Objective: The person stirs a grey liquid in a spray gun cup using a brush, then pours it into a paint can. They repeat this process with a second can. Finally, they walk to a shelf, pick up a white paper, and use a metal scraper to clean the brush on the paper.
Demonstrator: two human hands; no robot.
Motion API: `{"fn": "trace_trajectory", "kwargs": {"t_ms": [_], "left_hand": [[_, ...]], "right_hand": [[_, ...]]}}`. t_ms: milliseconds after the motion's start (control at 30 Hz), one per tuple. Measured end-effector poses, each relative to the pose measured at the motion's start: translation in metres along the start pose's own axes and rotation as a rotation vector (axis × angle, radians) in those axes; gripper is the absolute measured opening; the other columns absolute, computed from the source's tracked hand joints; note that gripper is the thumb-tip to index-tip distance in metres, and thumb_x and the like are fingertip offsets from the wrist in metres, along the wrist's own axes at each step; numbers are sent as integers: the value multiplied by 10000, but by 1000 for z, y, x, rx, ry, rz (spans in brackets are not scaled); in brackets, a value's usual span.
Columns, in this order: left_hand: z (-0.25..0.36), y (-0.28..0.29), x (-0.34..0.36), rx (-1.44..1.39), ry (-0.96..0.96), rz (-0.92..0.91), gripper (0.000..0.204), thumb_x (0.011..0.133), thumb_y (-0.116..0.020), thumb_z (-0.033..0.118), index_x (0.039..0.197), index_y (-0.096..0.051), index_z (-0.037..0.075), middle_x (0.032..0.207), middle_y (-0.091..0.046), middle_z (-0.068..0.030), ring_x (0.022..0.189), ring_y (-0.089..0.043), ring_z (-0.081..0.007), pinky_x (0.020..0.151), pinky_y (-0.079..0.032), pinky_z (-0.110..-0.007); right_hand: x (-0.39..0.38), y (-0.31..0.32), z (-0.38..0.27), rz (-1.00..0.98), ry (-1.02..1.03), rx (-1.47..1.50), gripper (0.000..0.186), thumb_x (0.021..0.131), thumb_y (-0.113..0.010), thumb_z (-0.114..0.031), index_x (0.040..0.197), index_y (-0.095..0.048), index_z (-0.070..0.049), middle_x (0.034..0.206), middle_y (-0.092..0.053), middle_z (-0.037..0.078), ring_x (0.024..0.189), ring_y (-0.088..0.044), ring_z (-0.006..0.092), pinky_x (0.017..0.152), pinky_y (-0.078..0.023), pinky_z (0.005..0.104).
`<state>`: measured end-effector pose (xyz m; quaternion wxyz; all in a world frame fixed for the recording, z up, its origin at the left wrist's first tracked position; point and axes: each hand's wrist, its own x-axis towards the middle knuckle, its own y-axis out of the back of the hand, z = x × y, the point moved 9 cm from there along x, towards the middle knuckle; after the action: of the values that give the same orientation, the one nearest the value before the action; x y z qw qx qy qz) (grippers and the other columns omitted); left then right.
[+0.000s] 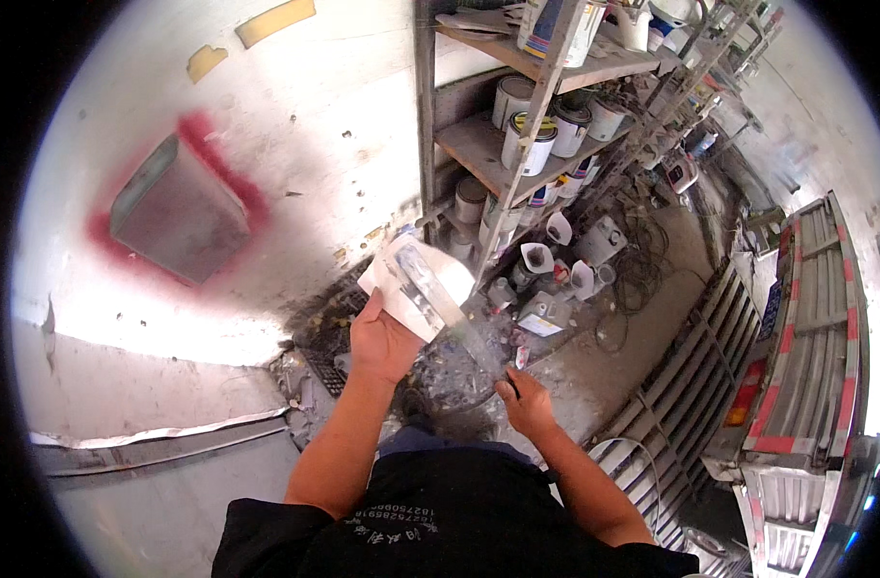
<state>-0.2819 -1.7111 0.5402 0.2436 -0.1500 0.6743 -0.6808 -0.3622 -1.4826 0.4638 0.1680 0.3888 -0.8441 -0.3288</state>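
In my left hand [387,339] is a pale, flat mixing board [390,289], tilted up, its lower edge gripped between thumb and fingers. A whitish and bluish-grey smear runs across the board's face. Lower and to the right, my right hand [530,405] is closed round the dark handle of what looks like a putty knife [477,345]. Its greyish blade is blurred and points up and left toward the board. Whether the blade's tip touches the board I cannot tell.
Metal shelves [488,144] at the back hold several paint cans [529,144]. Open containers [536,257], a jug [544,314] and hoses [642,260] lie on the dirty floor. A slatted metal panel [686,376] leans at the right. Red overspray rings a grey patch [185,217] on the left wall.
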Motion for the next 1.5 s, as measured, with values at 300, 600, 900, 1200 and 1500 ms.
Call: {"fn": "trace_trajectory", "kwargs": {"t_ms": [300,600,900,1200,1500], "left_hand": [[21,11,-2,144,-52,83,424,1007,-335,227,1368,-394,12,1372,-481,-154,1268,-460,-317,1104,-315,-502],[34,6,-5,219,-65,88,452,994,-350,232,1389,-371,14,1382,-470,-150,1280,-443,-331,1101,-306,-518],[-3,5,-10,140,59,21,470,974,-383,210,1407,-353,28,1400,-448,-169,1289,-426,-363,1094,-292,-553],[-5,1,-23,72,82,-24,482,966,-392,243,1408,-371,51,1427,-423,-159,1315,-395,-370,1113,-243,-558],[-8,15,-26,133,73,59,465,966,-393,245,1383,-394,39,1373,-478,-164,1261,-454,-381,1070,-323,-568]], "right_hand": [[-42,-5,31,-102,-28,7,338,890,-601,-259,1124,-598,-15,964,-632,211,893,-615,390,776,-491,420],[-70,70,52,-57,-310,216,211,901,-603,-180,974,-550,11,700,-624,82,629,-603,134,600,-487,297],[3,54,-61,1,218,-27,511,866,-601,-153,1358,-466,-124,1023,-607,184,904,-616,348,771,-515,417],[-3,21,-71,-77,222,-102,506,834,-646,-120,1323,-518,-99,915,-565,165,766,-586,340,667,-495,407],[-29,22,-51,3,243,-132,534,808,-654,-209,1325,-522,-210,924,-582,116,750,-623,326,628,-535,426]]}}
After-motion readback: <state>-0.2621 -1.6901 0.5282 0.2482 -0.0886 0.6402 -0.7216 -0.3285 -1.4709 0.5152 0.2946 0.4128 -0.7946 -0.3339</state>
